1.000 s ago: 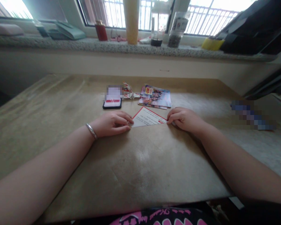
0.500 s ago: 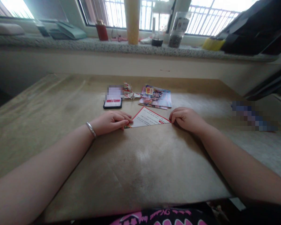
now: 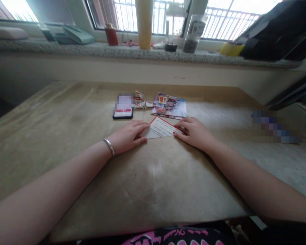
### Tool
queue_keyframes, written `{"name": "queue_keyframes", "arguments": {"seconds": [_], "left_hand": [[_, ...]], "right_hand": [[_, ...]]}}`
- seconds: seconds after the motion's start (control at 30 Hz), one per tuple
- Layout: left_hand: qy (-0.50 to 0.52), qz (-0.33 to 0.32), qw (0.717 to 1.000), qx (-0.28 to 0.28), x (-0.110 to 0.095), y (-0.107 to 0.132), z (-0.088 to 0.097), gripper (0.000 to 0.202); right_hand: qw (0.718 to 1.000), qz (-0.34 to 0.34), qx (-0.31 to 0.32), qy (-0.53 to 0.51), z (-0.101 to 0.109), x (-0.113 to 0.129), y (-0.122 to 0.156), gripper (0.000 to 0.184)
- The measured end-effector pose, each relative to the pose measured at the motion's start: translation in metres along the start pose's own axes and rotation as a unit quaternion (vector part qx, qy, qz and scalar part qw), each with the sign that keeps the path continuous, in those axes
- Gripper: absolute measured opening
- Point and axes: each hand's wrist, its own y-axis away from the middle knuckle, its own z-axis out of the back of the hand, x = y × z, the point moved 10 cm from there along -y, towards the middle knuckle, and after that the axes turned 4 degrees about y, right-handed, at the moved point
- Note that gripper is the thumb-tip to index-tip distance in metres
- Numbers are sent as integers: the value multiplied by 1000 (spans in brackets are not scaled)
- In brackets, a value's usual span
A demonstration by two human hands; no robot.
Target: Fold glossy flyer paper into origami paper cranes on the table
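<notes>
A white paper with a red border [image 3: 160, 129], folded into a triangle, lies on the brown table [image 3: 148, 183]. My left hand [image 3: 129, 135], with a silver bracelet on the wrist, rests flat on the paper's left corner, fingers stretched over it. At the paper's right corner sits my right hand [image 3: 193, 132], its fingers lying on the edge and pressing it down. Both hands touch the paper; neither lifts it.
Behind the paper lie a phone [image 3: 123, 109], a small folded paper figure [image 3: 140, 100] and a stack of colourful leaflets [image 3: 169, 106]. A stone window sill [image 3: 132, 51] holds a red can [image 3: 111, 34], a tall yellow cylinder [image 3: 144, 23] and jars. A blurred object [image 3: 275, 129] lies at right.
Both hands have moved inward and further onto the folded paper; the left hand's fingers now stretch over its left corner, and the right hand covers the right corner.
</notes>
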Motion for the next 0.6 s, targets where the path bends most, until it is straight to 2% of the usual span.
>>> {"name": "queue_keyframes", "arguments": {"seconds": [0.17, 0.47, 0.6], "left_hand": [[8, 21, 1000, -5, 1, -1, 0, 57], [40, 2, 998, -50, -1, -1, 7, 55], [58, -9, 995, -85, 0, -1, 12, 56]], "right_hand": [[997, -18, -24, -70, 1, -2, -1, 21], [973, -122, -1, -197, -7, -15, -1, 9], [972, -102, -57, -201, 5, -13, -1, 4]]}}
